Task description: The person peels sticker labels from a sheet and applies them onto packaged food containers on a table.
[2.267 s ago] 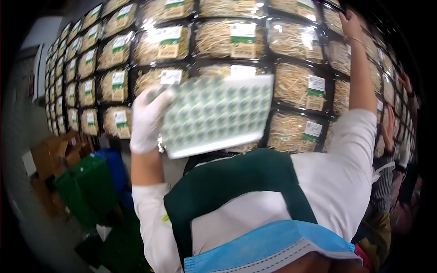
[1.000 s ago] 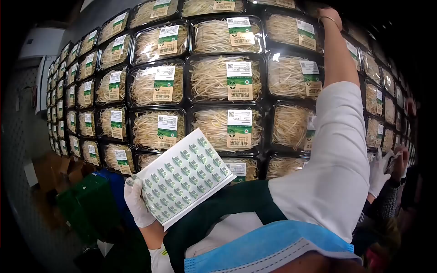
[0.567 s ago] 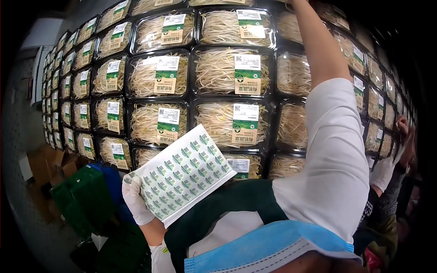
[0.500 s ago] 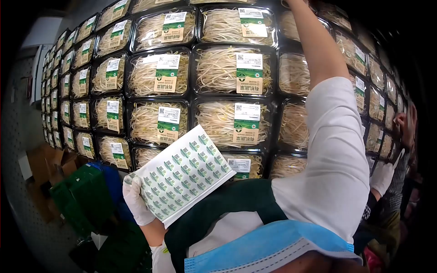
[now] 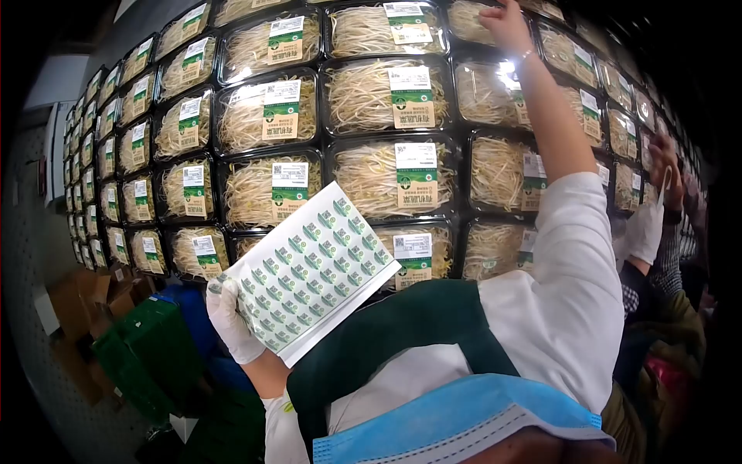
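Note:
My left hand (image 5: 232, 321), in a white glove, grips the lower left edge of a white sheet of stickers (image 5: 313, 267). Rows of small green stickers with printed codes cover the sheet, which tilts over the nearest packs. My bare right hand (image 5: 508, 29) is stretched far forward over a clear-lidded tray of bean sprouts (image 5: 468, 22) at the top. Its visible fingers are apart, one pointing left; whether a small sticker clings to a fingertip is too small to make out. Most sprout trays, such as this one (image 5: 359, 97), bear a green, white and tan label.
Black sprout trays stand in tight rows across the surface. On the right are a co-worker's gloved hand (image 5: 643, 228) and a bare hand (image 5: 665, 166). Green crates (image 5: 147, 348) and cardboard boxes (image 5: 77, 298) stand on the floor at lower left.
My right hand has come back into view at the top, over a tray. The trays sit slightly higher in view. The sticker sheet stays in my left hand; the co-worker's hands have shifted up.

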The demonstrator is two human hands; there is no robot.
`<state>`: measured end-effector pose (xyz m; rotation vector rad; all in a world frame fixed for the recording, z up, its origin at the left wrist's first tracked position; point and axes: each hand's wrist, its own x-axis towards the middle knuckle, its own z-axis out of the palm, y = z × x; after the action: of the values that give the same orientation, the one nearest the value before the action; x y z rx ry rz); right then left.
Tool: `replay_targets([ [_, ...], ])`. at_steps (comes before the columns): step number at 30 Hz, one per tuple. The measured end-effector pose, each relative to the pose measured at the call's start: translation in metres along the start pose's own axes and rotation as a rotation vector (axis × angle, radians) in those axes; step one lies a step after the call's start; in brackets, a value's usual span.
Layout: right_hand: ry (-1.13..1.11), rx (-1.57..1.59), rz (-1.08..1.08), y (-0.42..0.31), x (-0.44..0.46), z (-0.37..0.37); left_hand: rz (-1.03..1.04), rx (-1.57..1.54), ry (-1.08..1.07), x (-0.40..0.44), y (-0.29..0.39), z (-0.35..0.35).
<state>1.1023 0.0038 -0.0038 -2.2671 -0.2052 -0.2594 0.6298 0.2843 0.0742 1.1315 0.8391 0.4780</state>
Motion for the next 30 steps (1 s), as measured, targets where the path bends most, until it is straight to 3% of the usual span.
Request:
replay_targets([
  [1, 0.001, -0.283, -0.003, -0.018, -0.007, -0.002, 0.002, -0.002, 0.0, -0.001, -0.002, -0.001],
  [3, 0.127, -0.598, -0.326, -0.001, -0.016, 0.021, 0.007, 0.004, -0.002, -0.001, -0.005, -0.008],
  [5, 0.058, -0.295, 0.231, -0.022, -0.011, 0.013, -0.01, 0.048, -0.044, -0.002, -0.006, -0.014],
  [7, 0.358, -0.763, -0.288, 0.024, -0.005, -0.004, -0.029, 0.024, -0.053, -0.003, -0.005, -0.021],
  [8, 0.333, -0.575, -0.15, 0.047, -0.003, -0.009, -0.005, 0.042, -0.042, -0.005, -0.004, -0.02],
  [9, 0.34, -0.576, -0.15, 0.046, -0.012, -0.022, -0.003, 0.04, -0.048, -0.004, -0.004, -0.023],
  [11, -0.383, 0.481, 0.11, 0.04, -0.044, -0.053, -0.019, 0.015, -0.062, -0.004, -0.008, -0.026],
  [13, -0.535, 0.815, 0.136, -0.009, -0.097, -0.061, -0.031, -0.033, -0.104, 0.003, -0.012, -0.031],
  [14, -0.576, 0.69, 0.049, -0.009, -0.108, -0.058, -0.026, -0.014, -0.125, 0.006, -0.014, -0.034],
  [17, -0.351, 0.237, 0.046, -0.024, -0.127, -0.044, -0.03, 0.007, -0.186, 0.009, -0.011, -0.032],
  [19, -0.091, -0.408, -0.426, -0.01, -0.13, -0.034, -0.042, 0.018, -0.234, 0.013, -0.016, -0.037],
  [23, 0.058, -0.721, -0.516, -0.001, -0.131, -0.037, -0.083, 0.09, -0.3, 0.015, -0.021, -0.022],
  [24, 0.065, -0.85, -0.235, -0.011, -0.134, -0.047, -0.129, 0.104, -0.368, 0.011, -0.013, -0.011],
  [25, 0.145, -0.989, -0.276, -0.007, -0.134, -0.051, -0.171, 0.117, -0.431, 0.005, -0.003, 0.003],
  [27, -0.042, -0.291, -0.366, -0.058, -0.162, -0.057, -0.145, 0.189, -0.575, 0.001, 0.003, 0.019],
  [29, -0.639, 0.352, -0.248, -0.146, -0.225, -0.053, -0.094, 0.201, -0.705, -0.001, -0.002, 0.025],
  [30, -0.635, 0.288, -0.406, -0.184, -0.27, -0.05, -0.078, 0.236, -0.745, -0.002, -0.006, 0.023],
])
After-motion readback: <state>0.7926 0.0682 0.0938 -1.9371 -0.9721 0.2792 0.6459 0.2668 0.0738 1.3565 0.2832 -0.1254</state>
